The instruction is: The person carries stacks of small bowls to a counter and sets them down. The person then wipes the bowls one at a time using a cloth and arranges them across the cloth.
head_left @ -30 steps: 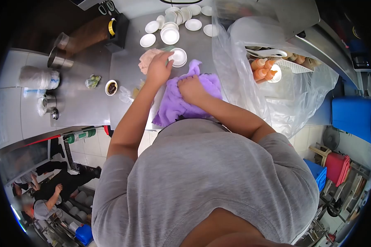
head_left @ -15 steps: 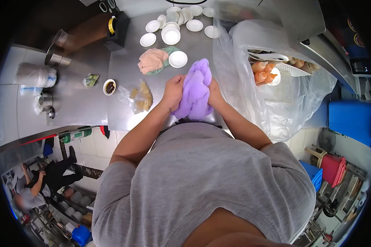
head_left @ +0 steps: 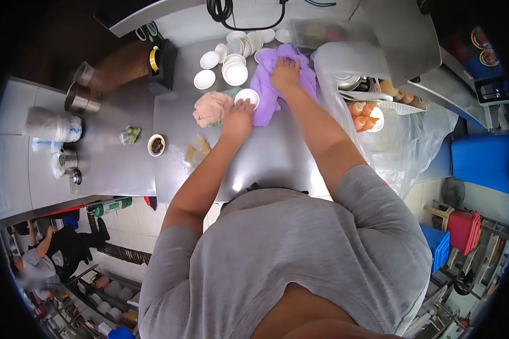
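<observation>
A purple cloth lies partly spread on the steel counter, reaching the small white dishes at the back. My right hand rests on top of this cloth, palm down with the fingers apart. My left hand has its fingers over the near edge of a small white dish and appears to grip it; the thumb is hard to make out. Beside that dish sit a crumpled peach cloth and a green cloth, partly covered. Several more small white dishes stand stacked and scattered behind.
Left on the counter are a bowl of dark sauce, a small green packet and a plastic bag, partly behind my left forearm. Clear plastic sheeting and orange-filled bottles are at right. Another person is at far left.
The purple cloth went from bunched between both hands near my body to spread farther back under my right hand. My left hand let go of it and moved to the white dish.
</observation>
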